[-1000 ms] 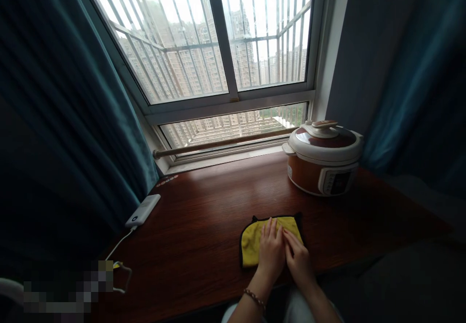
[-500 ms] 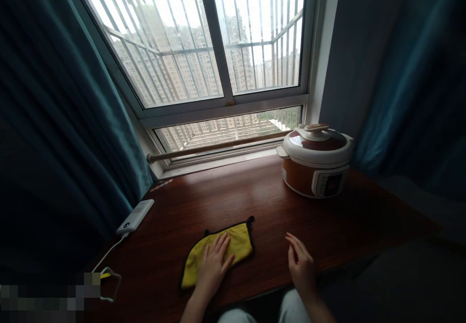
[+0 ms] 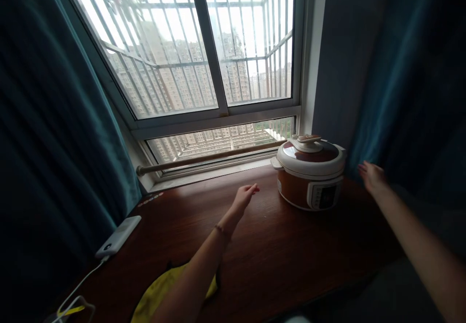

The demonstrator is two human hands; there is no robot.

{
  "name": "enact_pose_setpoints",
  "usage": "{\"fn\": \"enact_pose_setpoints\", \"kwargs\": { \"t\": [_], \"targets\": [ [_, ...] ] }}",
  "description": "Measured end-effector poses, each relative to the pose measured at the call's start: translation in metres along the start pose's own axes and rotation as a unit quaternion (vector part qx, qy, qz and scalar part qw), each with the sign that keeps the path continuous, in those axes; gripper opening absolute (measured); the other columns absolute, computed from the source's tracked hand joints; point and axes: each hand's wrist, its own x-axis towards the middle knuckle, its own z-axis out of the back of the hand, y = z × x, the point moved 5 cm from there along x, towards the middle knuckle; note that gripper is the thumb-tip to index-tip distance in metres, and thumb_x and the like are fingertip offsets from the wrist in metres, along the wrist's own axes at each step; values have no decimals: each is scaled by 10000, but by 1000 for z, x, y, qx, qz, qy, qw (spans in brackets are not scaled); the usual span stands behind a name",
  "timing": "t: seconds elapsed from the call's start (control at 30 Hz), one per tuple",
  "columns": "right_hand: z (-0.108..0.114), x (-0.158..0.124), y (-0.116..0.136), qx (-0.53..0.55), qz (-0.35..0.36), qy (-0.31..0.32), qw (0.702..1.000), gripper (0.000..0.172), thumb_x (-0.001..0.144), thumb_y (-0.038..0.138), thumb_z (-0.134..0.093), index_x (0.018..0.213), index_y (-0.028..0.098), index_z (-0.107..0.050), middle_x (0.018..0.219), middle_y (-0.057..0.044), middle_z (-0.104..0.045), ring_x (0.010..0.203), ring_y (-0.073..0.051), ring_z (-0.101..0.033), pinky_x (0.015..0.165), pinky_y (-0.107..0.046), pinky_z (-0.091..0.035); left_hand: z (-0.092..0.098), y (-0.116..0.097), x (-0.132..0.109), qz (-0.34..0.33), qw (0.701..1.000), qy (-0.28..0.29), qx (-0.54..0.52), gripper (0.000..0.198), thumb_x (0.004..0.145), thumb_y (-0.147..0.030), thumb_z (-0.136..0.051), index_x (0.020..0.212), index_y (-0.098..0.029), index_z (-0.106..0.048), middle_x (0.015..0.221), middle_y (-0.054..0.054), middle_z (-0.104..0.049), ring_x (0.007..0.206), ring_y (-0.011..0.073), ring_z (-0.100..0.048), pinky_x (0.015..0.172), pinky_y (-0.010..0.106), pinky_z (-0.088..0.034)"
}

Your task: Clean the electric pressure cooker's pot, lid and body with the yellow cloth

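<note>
The left hand [image 3: 244, 198], loosely curled, and right hand [image 3: 373, 176], half open, both look empty beside the cooker [image 3: 300, 189]: probably heavy, rigid, best gripped by its side handles [image 3: 276, 164].

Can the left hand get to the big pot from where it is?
Probably yes. The left hand is out over the table, beside the pot, and nothing seems to stand in the gap. I can't tell how far the arm could stretch, though.
</note>
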Motion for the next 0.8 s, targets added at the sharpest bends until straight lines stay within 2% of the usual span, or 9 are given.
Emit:
{"fn": "enact_pose_setpoints", "kwargs": {
  "t": [0.1, 0.17, 0.27, 0.4, 0.5, 0.6, 0.7, 0.8],
  "targets": [
    [-24, 42, 9, 26, -130, 67, 989, 421, 877, 371, -374, 760, 15, -567, 897, -354, -571, 756, -204, -626, 612, -365, -446, -55, -33, 55, 48, 995, 51, -64, 496, 863, -543, -361, 958, -124, -608, 972, 114, -661, 847, 187, -631, 733, 342, -489],
    [-37, 52, 9, 42, -179, 92, 979, 470, 885, 399, -328, 744, 4, -541, 893, -364, -554, 758, -197, -628, 595, -356, -435, -78, -44, 77, 71, 991, 66, -90, 449, 877, -508, -399, 1014, -121, -580, 978, 93, -639, 822, 163, -620, 726, 343, -502],
    [-53, 58, 7, 68, -209, 105, 970, 512, 888, 413, -264, 749, -4, -527, 914, -348, -544, 792, -186, -628, 594, -324, -425, -95, -47, 93, 101, 987, 60, -110, 348, 869, -402, -497, 1092, -139, -547, 1039, 73, -599, 869, 165, -597, 754, 367, -510],
    [-62, 59, 5, 99, -220, 89, 966, 454, 889, 393, -328, 862, -19, -517, 1040, -373, -500, 837, -207, -621, 617, -317, -441, -96, -39, 100, 116, 986, 24, -121, 338, 862, -350, -523, 1132, -147, -530, 1113, 84, -569, 941, 186, -580, 794, 393, -504],
    [-65, 50, 7, 125, -224, 82, 963, 420, 901, 367, -330, 936, -17, -496, 1087, -377, -476, 858, -224, -621, 637, -323, -450, -84, -33, 102, 118, 984, -9, -130, 344, 860, -346, -526, 1140, -146, -527, 1128, 88, -563, 957, 192, -576, 804, 400, -500],
    [-77, 27, 12, 159, -227, 102, 955, 419, 917, 369, -287, 970, 3, -483, 1038, -338, -514, 830, -228, -631, 641, -338, -468, -52, -26, 100, 118, 981, -53, -144, 347, 859, -342, -529, 1147, -148, -524, 1138, 89, -558, 965, 195, -574, 809, 403, -499],
    [-102, -9, 21, 197, -236, 145, 940, 409, 912, 429, -316, 977, 61, -481, 950, -265, -570, 770, -234, -636, 609, -359, -498, -2, -15, 92, 111, 976, -114, -151, 347, 860, -340, -528, 1151, -152, -521, 1143, 88, -556, 969, 195, -572, 810, 405, -499],
    [-140, -57, 32, 237, -252, 197, 917, 366, 904, 451, -343, 932, 112, -478, 852, -198, -602, 720, -226, -642, 591, -355, -520, 60, -3, 75, 96, 966, -193, -144, 345, 860, -340, -528, 1150, -153, -521, 1141, 86, -557, 965, 194, -573, 806, 403, -501]
  ]
}}
